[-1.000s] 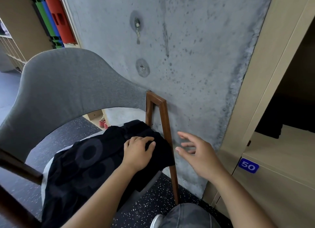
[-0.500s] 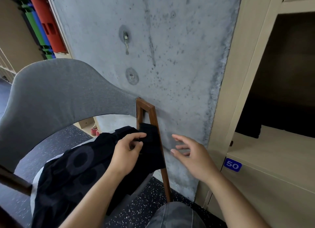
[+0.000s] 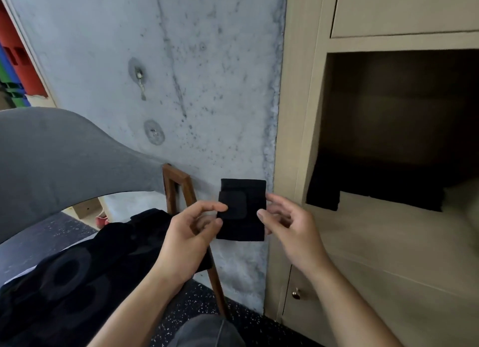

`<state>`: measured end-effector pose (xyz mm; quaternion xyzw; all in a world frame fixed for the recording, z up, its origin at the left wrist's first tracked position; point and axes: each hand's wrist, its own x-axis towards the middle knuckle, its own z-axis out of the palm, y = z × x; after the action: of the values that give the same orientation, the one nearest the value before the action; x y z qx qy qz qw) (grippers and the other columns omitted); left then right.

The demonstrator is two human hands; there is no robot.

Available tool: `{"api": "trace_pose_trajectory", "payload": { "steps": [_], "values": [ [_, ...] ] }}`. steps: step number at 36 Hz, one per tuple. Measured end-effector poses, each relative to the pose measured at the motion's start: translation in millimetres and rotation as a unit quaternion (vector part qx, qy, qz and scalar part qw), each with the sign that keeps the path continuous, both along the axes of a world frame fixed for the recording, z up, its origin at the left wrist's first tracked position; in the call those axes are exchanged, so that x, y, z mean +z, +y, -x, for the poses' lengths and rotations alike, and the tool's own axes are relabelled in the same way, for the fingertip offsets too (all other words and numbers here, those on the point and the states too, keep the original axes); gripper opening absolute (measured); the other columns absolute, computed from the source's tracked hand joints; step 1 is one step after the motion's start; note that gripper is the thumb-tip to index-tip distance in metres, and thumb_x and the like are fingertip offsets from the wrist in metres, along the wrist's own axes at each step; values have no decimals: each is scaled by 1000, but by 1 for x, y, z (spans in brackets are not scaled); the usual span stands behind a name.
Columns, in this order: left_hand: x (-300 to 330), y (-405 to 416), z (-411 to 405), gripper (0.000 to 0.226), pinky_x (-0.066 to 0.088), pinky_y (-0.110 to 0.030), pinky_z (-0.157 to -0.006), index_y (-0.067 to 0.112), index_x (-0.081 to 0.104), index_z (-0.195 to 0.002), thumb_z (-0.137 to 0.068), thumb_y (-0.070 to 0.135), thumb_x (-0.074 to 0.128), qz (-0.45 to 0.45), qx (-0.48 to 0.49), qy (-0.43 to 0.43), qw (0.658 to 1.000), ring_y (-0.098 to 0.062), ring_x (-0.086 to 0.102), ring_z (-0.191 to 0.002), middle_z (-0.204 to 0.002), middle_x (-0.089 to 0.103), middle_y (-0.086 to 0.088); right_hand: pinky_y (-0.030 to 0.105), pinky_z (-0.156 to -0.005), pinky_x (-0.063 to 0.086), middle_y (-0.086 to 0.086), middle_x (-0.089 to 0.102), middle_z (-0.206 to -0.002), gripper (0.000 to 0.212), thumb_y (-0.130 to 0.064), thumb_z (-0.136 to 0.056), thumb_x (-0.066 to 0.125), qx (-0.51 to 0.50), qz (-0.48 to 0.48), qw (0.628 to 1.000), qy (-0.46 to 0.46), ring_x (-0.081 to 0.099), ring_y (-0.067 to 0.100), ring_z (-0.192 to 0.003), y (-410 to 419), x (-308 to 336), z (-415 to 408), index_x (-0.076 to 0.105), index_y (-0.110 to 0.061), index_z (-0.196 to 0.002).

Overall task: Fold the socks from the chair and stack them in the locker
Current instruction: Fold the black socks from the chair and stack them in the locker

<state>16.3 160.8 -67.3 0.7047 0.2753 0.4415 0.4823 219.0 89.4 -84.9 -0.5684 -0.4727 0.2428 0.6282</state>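
Speckled dark flooring [image 3: 181,302] runs under everything, and the grey-backed chair [image 3: 64,154] serves as the landmark for the rest. Nearest the camera, a heap of black cloth [image 3: 77,274] lies on the chair's seat; whether more socks sit in it cannot be told.

Just to the right of the chair's brown wooden frame [image 3: 178,188], 2 hands hold 1 black sock [image 3: 242,209] in the air, already folded into a compact rectangle with a flap lying across its front. The left hand [image 3: 186,240] pinches the sock's left edge between thumb and curled fingers. The right hand [image 3: 287,227] takes the right edge, thumb on the front face and fingers behind, fairly loose but closed enough to grip.

Beyond the chair, a stained concrete wall [image 3: 181,74] rises behind the sock. Further right of the chair stands the pale wooden locker [image 3: 298,113], its open compartment dark inside, with a black folded pile [image 3: 324,193] at the front left of its shelf [image 3: 388,230] and more dark fabric behind.

The step in hand looks like the end of folding: the sock seems ready to be carried over. The next move probably calls for keeping the fold pressed flat while swinging it rightward from the chair into the compartment, then setting it squarely on the black pile so the flap does not spring open.
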Motion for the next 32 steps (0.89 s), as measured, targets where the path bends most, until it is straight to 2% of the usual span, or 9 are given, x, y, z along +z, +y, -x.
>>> {"api": "trace_pose_trajectory", "payload": {
  "steps": [2, 3, 8, 13, 16, 18, 22, 27, 32],
  "values": [
    [5, -6, -14, 23, 47, -12, -70, 12, 69, -105, -95, -8, 62, -3, -23, -3, 1000, 0, 62, -71, -72, 69, 6, 27, -76, 57, 1, 76, -101, 43, -23, -91, 75, -8, 4, 1000, 23, 72, 14, -84, -7, 2, -12, 65, -21, -133],
    [8, -9, -21, 22, 48, -12, -70, 9, 67, -106, -95, -9, 62, -2, -34, -6, 999, 1, 63, -71, -74, 70, 9, 27, -78, 57, 1, 76, -103, 41, -22, -91, 75, -11, 2, 1000, 28, 72, 14, -88, -11, 3, -17, 67, -21, -131],
    [14, -15, -56, 28, 57, -30, -90, 15, 65, -119, -97, -2, 62, -1, -44, -34, 998, -21, 70, -99, -104, 73, -5, 19, -77, 54, -10, 78, -91, 25, -13, -90, 76, -46, -25, 996, 68, 71, 4, -84, -37, 15, -46, 72, -30, -108],
    [12, -19, -92, 24, 54, -31, -79, 31, 66, -122, -102, 27, 54, -30, -74, 11, 997, -21, 59, -80, -83, 62, 0, 17, -92, 52, -4, 78, -107, 40, 19, -85, 65, -82, -67, 994, 11, 71, 10, -106, -64, 20, -77, 78, -15, -102],
    [9, -26, -115, 35, 53, -27, -72, 33, 64, -128, -99, 42, 46, 12, -134, 35, 990, -15, 58, -71, -71, 59, 3, 16, -92, 51, -2, 78, -110, 43, 26, -83, 62, -98, -95, 991, 7, 71, 11, -110, -76, 21, -90, 77, -12, -98],
    [7, -32, -130, 39, 53, -26, -70, 33, 63, -131, -99, 45, 43, 30, -167, 60, 984, -17, 64, -72, -73, 65, 0, 15, -91, 51, -2, 77, -111, 42, 27, -83, 60, -107, -105, 989, -3, 70, 11, -111, -83, 20, -98, 77, -9, -97],
    [3, -40, -155, 35, 56, -28, -72, 36, 67, -126, -100, 46, 46, 25, -186, 77, 979, -25, 72, -81, -95, 75, -2, 21, -95, 54, -4, 77, -114, 40, 23, -85, 62, -128, -90, 987, -38, 70, 13, -114, -94, 14, -117, 78, -11, -97],
    [5, -37, -179, 28, 57, -27, -75, 39, 69, -124, -102, 24, 60, 55, -202, 53, 977, -17, 71, -99, -109, 75, 2, 22, -101, 51, -13, 75, -118, 40, 17, -90, 61, -154, -57, 984, -74, 66, 7, -119, -104, 12, -133, 79, -18, -101],
    [5, -32, -201, 35, 61, -41, -88, 42, 68, -125, -103, 17, 61, 64, -189, 27, 979, -17, 68, -115, -119, 74, 2, 20, -102, 49, -15, 69, -130, 31, -2, -101, 59, -189, -45, 978, -77, 61, 2, -125, -105, 10, -145, 78, -24, -112]
  ]
}}
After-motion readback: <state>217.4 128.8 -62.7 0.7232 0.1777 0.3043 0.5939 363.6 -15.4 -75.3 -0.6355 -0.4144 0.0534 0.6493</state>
